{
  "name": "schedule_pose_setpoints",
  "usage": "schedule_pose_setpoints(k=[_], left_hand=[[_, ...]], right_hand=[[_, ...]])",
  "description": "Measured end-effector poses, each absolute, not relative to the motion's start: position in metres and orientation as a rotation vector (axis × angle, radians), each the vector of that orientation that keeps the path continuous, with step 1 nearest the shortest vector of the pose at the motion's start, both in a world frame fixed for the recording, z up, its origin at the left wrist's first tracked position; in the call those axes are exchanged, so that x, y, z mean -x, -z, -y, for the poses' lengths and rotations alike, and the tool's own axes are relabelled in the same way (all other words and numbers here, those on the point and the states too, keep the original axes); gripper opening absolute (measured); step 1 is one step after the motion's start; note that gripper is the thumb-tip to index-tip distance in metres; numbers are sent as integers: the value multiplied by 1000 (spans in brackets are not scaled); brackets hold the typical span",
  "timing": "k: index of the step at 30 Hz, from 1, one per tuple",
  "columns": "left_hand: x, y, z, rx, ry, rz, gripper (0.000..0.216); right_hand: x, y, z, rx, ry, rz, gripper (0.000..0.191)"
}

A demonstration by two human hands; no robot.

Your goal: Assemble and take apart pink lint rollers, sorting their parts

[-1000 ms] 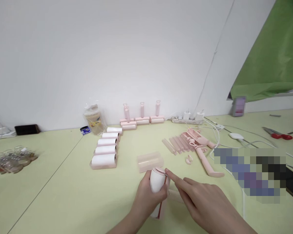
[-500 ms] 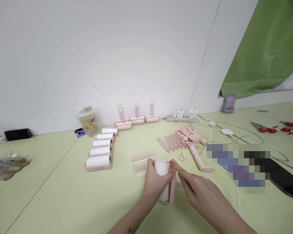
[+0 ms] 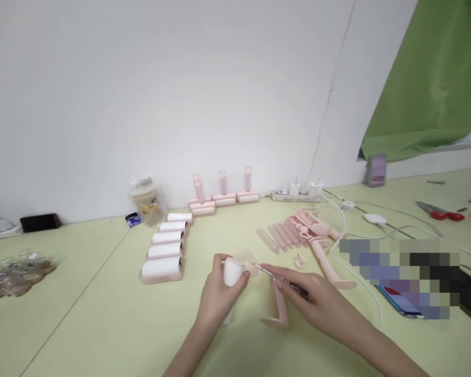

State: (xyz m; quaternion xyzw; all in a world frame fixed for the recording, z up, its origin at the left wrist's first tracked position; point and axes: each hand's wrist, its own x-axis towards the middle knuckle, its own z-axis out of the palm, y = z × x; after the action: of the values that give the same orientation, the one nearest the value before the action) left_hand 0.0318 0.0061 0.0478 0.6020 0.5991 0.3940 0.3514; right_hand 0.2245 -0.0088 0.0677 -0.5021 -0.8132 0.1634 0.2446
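Observation:
My left hand (image 3: 215, 290) is closed around a white lint roller roll (image 3: 234, 271), its round end tilted up. Between the thumb and fingers of my right hand (image 3: 317, 298) is a slim metal tool (image 3: 272, 272), its tip pointing left towards the roll; whether it is a knife or tweezers I cannot make out. Below the right fingers is a pink roller frame (image 3: 281, 306), slightly blurred and apart from the roll; the fingers partly hide its top. A clear pink cover (image 3: 246, 257) lies behind the left hand, partly covered by it.
Several white rolls in pink covers (image 3: 163, 268) form a row at left. Pink lint rollers (image 3: 224, 200) stand by the wall. Pink handles (image 3: 324, 262) and clear tubes (image 3: 277, 235) lie right of centre. Cables (image 3: 371, 298), a phone (image 3: 406, 303) and red-handled scissors (image 3: 439, 213) are farther right.
The white roll has moved left with my left hand, away from the pink frame. My right hand has shifted slightly right, and the metal tool now shows more fully.

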Motion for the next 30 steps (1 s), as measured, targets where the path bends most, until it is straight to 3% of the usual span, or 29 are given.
schedule_pose_setpoints(k=[11,20,26,30], left_hand=[[-24,-46,-6,-1612,-943,-1622,27],[-16,-67,-26,-1773,-672,-1824,43],[-24,-84,-41,-2009,-1028,-1576,20],[-35,-71,-53,-1987,-1210,-1378,25]], right_hand=[[-208,-65,2,1317,-397,2355,36],[-216,-71,-35,1321,-666,2051,30],[-204,-106,-70,763,-858,1616,19],[-187,-116,-74,635,-850,1509,15]])
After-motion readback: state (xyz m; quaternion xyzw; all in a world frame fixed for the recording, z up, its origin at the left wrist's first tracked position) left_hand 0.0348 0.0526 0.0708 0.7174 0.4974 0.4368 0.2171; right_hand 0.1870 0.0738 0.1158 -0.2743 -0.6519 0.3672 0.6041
